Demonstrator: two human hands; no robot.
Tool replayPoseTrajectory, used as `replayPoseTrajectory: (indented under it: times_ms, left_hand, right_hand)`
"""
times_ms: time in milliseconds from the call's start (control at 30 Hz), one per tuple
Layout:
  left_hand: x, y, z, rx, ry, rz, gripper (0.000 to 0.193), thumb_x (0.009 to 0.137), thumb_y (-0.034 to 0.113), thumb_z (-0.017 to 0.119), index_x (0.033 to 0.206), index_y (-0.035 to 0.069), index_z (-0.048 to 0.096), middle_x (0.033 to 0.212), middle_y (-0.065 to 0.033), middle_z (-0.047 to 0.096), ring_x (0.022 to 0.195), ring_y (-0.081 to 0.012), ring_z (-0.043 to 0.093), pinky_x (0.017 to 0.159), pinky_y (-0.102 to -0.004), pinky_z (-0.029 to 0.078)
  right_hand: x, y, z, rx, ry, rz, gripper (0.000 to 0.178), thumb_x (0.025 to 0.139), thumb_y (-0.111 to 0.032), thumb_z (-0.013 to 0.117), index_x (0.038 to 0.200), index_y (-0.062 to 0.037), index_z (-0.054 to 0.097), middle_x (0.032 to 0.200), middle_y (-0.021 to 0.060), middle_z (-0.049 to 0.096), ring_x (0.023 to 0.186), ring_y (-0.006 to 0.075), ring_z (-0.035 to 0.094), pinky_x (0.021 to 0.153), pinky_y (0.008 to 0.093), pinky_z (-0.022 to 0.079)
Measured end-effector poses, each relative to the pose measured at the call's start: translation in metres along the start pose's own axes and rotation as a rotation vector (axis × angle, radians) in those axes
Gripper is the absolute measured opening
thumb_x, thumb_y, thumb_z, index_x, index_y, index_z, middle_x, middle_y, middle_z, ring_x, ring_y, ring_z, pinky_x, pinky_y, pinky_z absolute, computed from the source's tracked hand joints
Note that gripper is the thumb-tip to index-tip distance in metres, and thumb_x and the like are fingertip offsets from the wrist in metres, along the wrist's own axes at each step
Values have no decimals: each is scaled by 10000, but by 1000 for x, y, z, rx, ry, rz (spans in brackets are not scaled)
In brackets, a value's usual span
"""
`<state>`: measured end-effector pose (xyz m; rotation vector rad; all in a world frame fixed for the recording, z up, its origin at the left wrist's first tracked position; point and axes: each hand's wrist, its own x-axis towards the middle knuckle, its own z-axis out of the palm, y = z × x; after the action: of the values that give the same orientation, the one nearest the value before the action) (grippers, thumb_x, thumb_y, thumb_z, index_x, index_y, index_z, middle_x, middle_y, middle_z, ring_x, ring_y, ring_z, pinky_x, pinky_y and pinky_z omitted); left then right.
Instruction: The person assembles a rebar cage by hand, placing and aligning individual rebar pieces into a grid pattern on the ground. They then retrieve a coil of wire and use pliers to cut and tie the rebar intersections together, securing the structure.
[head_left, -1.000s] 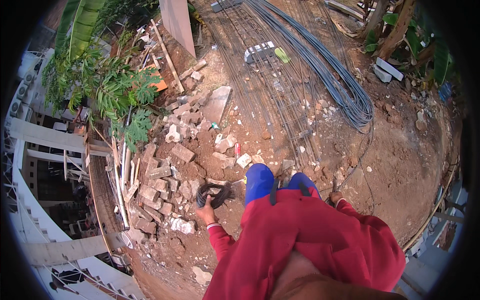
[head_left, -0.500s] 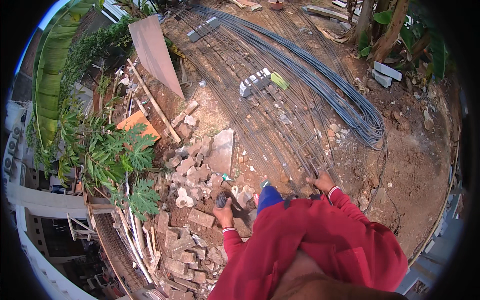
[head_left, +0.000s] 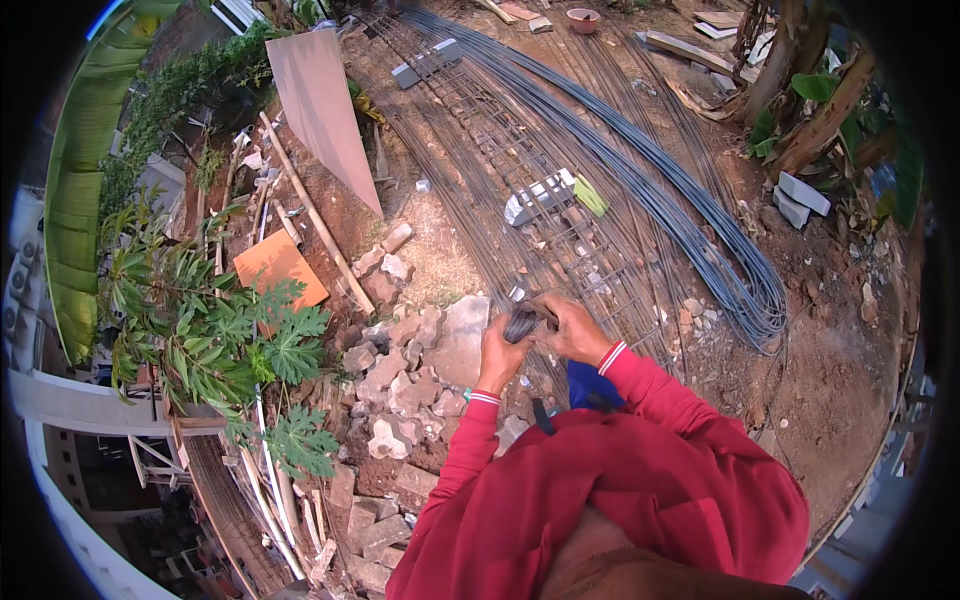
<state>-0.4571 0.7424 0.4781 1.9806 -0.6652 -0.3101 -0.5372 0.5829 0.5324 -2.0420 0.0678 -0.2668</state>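
Note:
My left hand (head_left: 497, 357) is closed around a dark grey bundle (head_left: 519, 326), which looks like thin tie wire. Against its right side, my right hand (head_left: 574, 333) has its fingers bent and closed on the bundle's end; the fingertips are partly hidden. Both hands are together in front of my body, above the near end of a long rebar cage (head_left: 497, 133) lying on the ground. Across the cage sits a grey and white notched block (head_left: 540, 198), with a yellow-green piece (head_left: 590, 197) beside it.
A bent bundle of blue-grey rods (head_left: 690, 215) curves along the right. Broken paving blocks (head_left: 390, 385) and bricks are piled at the left, near a bamboo pole (head_left: 315, 210), a tan board (head_left: 325, 110) and an orange board (head_left: 280, 268). Leafy plants (head_left: 205, 325) stand further left.
My right hand has left the rebar cage's near end and come up to the left hand. My left hand has carried the dark bundle rightward and up from the rubble.

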Motion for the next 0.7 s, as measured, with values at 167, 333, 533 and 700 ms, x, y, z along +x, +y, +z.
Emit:
replayPoseTrajectory:
  times_ms: [167,333,533,700]
  left_hand:
    - [84,4,33,-150,-185,-47,311,736,93,781,993,-14,643,878,-81,691,800,-132,638,734,-303,511]
    - [170,11,60,-201,-518,-102,497,731,117,806,1153,-24,585,1041,-80,664,950,-138,614,851,-303,492]
    - [233,-22,65,-722,-713,-251,586,849,390,694,1224,-25,519,1110,-73,607,1045,-138,536,966,-305,392]
    - [301,-33,64,-763,-496,-473,395,973,353,528,1095,-8,635,1075,-30,632,1030,-119,506,951,-288,351]
  right_hand:
    - [55,43,-52,-169,91,-68,499,694,-78,737,1124,-36,487,1019,200,608,956,411,593,788,449,470]
    - [103,82,-104,-185,67,100,474,705,-72,730,1120,-53,504,971,205,637,931,421,599,744,458,474]
    - [116,99,-138,-96,214,216,471,696,-25,729,1119,-36,522,918,212,649,903,413,614,744,438,484]
    - [133,100,-152,-35,391,384,495,702,-9,722,1165,-19,547,968,123,679,905,221,651,813,329,486]
